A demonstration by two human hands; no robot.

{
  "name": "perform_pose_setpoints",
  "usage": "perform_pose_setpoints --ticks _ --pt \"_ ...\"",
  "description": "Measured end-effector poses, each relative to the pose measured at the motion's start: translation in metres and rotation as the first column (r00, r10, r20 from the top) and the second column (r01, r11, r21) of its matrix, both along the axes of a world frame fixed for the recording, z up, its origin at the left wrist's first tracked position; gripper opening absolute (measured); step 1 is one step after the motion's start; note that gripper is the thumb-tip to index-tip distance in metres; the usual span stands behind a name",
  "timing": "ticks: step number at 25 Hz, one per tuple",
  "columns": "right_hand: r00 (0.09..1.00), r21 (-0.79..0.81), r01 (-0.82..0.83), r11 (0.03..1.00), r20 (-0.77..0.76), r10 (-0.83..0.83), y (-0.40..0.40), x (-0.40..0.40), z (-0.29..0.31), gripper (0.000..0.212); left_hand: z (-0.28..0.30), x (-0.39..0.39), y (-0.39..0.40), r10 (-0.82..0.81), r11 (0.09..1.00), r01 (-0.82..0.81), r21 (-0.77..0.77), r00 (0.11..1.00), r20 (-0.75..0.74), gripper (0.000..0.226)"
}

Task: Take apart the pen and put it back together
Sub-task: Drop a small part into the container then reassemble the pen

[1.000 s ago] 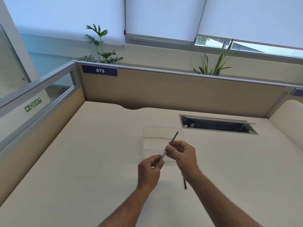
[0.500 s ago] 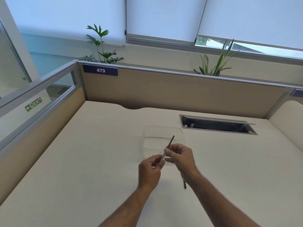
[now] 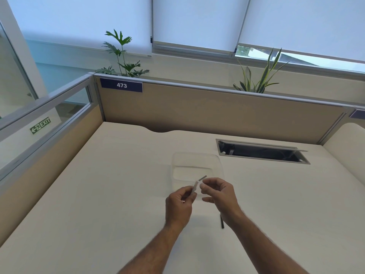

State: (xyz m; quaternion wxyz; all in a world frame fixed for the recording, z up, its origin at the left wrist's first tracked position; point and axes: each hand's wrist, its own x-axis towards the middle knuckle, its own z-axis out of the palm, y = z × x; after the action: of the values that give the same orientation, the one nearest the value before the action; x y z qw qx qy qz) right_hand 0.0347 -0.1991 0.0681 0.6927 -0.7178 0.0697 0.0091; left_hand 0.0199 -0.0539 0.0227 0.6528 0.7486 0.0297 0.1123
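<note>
my left hand pinches the pen barrel, a pale tube held in the air over the middle of the desk, tilted up and away from me. a thin dark refill sticks out of the barrel's top end, pointing up and to the right. my right hand is just beside the barrel's tip, thumb and forefinger brought close together next to the refill; whether they touch it i cannot tell. its other fingers hang loosely curled. a small dark pen part lies on the desk just beside my right wrist, toward the near edge. behind my hands a clear tray sits on the desk, toward the far edge. to the right of it, near the far right corner, is an open cable hatch. a partition runs along the far edge, with a blue tag reading 473 at its left end. two plants stand behind the partition.
</note>
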Motion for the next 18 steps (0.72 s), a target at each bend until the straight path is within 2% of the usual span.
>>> perform_pose_setpoints --ticks 2,5,7,9,13,16,18 --pt "0.997 -0.058 0.070 0.996 -0.019 -0.072 -0.009 0.000 -0.004 0.012 0.000 0.001 0.001 0.003 1.000 -0.004 -0.009 1.000 -0.017 0.027" --pt "0.983 -0.308 0.134 0.942 -0.079 -0.166 -0.029 0.000 -0.016 0.010 0.000 0.002 0.002 -0.002 1.000 0.001 -0.026 0.999 -0.054 0.038" --pt "0.975 -0.522 0.076 0.849 -0.140 -0.173 -0.044 -0.001 -0.025 0.012 -0.002 0.002 0.003 -0.001 0.999 -0.001 -0.032 0.997 -0.074 0.039" --pt "0.953 -0.640 -0.047 0.767 -0.260 -0.159 -0.055 -0.006 -0.031 0.019 -0.002 0.001 0.004 -0.006 1.000 0.004 -0.029 0.996 -0.085 0.036" --pt "0.886 -0.692 -0.240 0.681 -0.443 -0.138 -0.067 -0.013 -0.043 0.029 -0.001 0.000 0.003 -0.014 1.000 0.013 -0.008 0.995 -0.099 0.034" --pt "0.867 -0.706 -0.316 0.634 -0.487 -0.110 -0.070 -0.015 -0.049 0.029 0.000 0.000 0.003 -0.005 1.000 0.002 -0.023 0.993 -0.117 0.023" --pt "0.867 -0.704 -0.317 0.635 -0.486 -0.106 -0.071 -0.017 -0.052 0.022 0.001 -0.001 0.002 -0.002 0.999 -0.002 -0.039 0.993 -0.122 0.018"
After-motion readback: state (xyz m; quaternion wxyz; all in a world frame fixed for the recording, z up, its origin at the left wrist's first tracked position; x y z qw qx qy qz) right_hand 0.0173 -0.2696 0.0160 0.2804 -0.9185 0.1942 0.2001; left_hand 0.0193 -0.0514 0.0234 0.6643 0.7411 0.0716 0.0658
